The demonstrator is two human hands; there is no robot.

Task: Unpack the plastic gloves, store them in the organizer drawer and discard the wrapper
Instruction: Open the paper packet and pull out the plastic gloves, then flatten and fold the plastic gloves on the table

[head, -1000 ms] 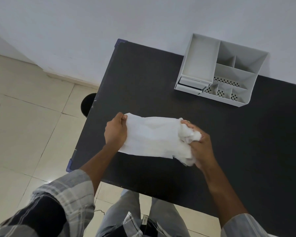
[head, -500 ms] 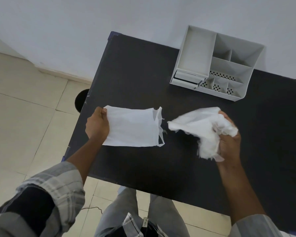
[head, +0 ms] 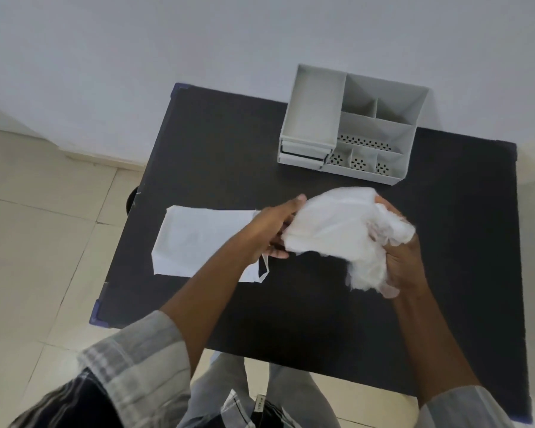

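A crumpled bunch of translucent white plastic gloves [head: 340, 227] hangs above the middle of the black table [head: 217, 143]. My right hand [head: 399, 257] grips its right end. My left hand [head: 272, 230] touches and pinches its left end. The white wrapper [head: 198, 242] lies flat on the table's left part, open end to the right, partly under my left forearm, with neither hand on it. The grey organizer [head: 349, 131] stands at the back of the table; its small drawers [head: 303, 151] at the front left look closed.
A dark round object [head: 132, 199] sits on the tiled floor just past the table's left edge. The white wall runs right behind the organizer. My legs are at the table's near edge.
My right hand pulled the gloves out of the wrapper to the right. My left hand then let go of the wrapper, which now lies on the table, and moved right to the gloves.
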